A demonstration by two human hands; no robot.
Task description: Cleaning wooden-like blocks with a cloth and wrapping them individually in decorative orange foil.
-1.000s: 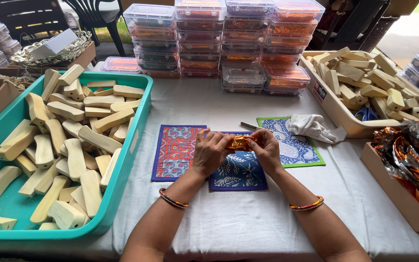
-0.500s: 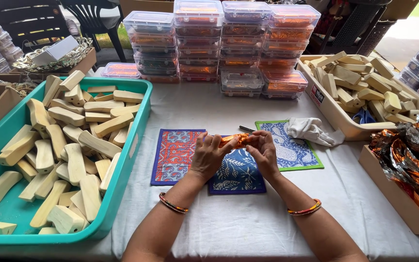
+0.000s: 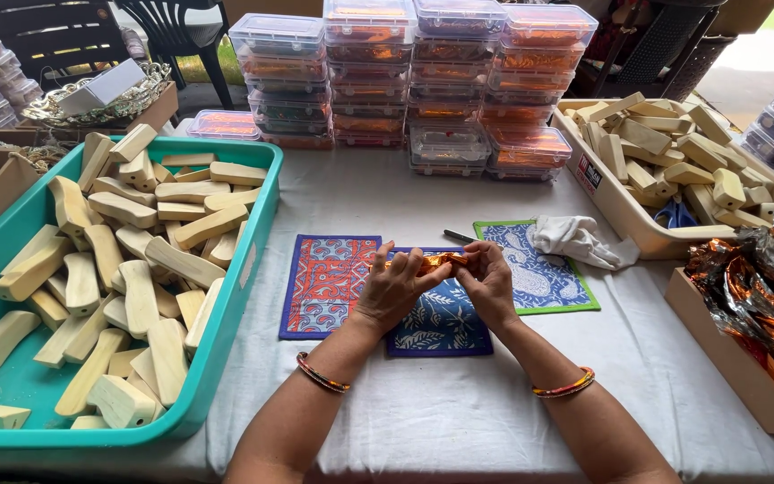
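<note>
Both hands, left (image 3: pixel 393 287) and right (image 3: pixel 487 280), now pinch the foil-wrapped block (image 3: pixel 432 262) turned flatter above the blue mat (image 3: pixel 441 318); wrapping looks nearly closed.

head view, steeply down, near table (image 3: pixel 459 412)

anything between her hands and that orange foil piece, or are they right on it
Nothing stands between them: the left hand and right hand both grip the orange foil-wrapped piece directly, above the blue patterned mat.
</note>
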